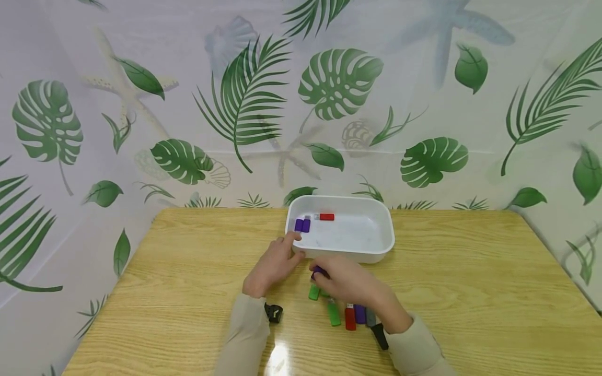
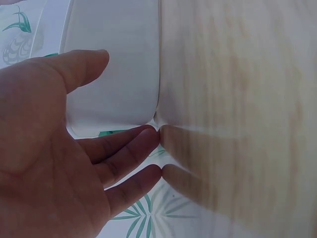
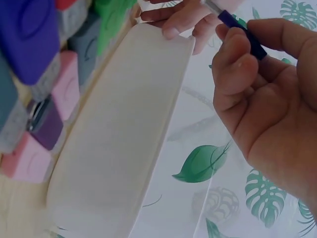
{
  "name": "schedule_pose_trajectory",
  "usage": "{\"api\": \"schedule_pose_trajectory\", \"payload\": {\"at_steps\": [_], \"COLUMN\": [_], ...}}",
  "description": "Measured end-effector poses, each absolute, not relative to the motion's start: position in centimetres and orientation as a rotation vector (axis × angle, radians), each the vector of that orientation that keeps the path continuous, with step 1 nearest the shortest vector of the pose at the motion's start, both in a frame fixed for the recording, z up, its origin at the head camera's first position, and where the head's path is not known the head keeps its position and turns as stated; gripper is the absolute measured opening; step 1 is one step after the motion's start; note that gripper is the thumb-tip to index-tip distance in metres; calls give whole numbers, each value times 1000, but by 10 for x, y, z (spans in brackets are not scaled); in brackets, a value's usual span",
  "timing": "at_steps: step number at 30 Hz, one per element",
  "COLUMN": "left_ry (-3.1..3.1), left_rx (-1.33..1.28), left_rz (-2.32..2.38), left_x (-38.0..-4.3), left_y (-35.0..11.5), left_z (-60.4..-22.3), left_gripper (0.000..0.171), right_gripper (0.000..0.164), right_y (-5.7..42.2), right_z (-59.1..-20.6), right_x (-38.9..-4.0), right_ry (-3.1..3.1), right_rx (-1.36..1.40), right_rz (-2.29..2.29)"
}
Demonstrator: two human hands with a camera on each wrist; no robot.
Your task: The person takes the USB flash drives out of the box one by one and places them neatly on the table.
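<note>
My right hand (image 1: 350,282) pinches a purple USB flash drive (image 1: 317,272) between thumb and fingers, just in front of the white plastic tray (image 1: 388,243). In the right wrist view the metal plug of this drive (image 3: 242,35) sticks out past the fingertips. At the tray's front left corner, my left hand (image 1: 275,263) rests with loosely extended fingers (image 2: 131,151) touching the corner and the table. Two purple drives (image 1: 302,225) and a red drive (image 1: 326,216) lie inside the tray. Below the right hand are a green drive (image 1: 334,313) and a red drive (image 1: 350,317).
Other drives, among them a purple one (image 1: 360,314) and a grey one (image 1: 370,317), lie partly under the right forearm. Pink drives (image 3: 65,84) show in the right wrist view. Behind the wooden table (image 1: 470,261) hangs a leaf-patterned cloth (image 1: 423,104).
</note>
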State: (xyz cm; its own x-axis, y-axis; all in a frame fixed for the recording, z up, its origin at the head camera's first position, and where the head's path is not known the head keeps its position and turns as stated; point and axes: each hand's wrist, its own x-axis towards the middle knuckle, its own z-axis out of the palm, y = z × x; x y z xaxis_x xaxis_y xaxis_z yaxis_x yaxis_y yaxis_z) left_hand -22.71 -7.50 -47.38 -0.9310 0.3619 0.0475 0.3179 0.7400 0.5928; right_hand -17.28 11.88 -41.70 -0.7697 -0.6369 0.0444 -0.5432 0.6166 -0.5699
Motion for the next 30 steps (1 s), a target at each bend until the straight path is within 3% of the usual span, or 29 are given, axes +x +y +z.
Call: {"api": "schedule_pose_trajectory", "payload": {"at_steps": [10, 30], "left_ry": [2834, 2845], "left_rx": [497, 460], "left_rz": [937, 949], "left_x": [-223, -226], "left_y": [-74, -74], "left_z": [-474, -471], "left_gripper": [38, 38], "right_gripper": [11, 12], "right_y": [125, 82], "right_z": [-420, -428], "right_x": [-175, -149], "right_ry": [2667, 2582], "right_rx": [-911, -1311], "right_rz": [-804, -470]}}
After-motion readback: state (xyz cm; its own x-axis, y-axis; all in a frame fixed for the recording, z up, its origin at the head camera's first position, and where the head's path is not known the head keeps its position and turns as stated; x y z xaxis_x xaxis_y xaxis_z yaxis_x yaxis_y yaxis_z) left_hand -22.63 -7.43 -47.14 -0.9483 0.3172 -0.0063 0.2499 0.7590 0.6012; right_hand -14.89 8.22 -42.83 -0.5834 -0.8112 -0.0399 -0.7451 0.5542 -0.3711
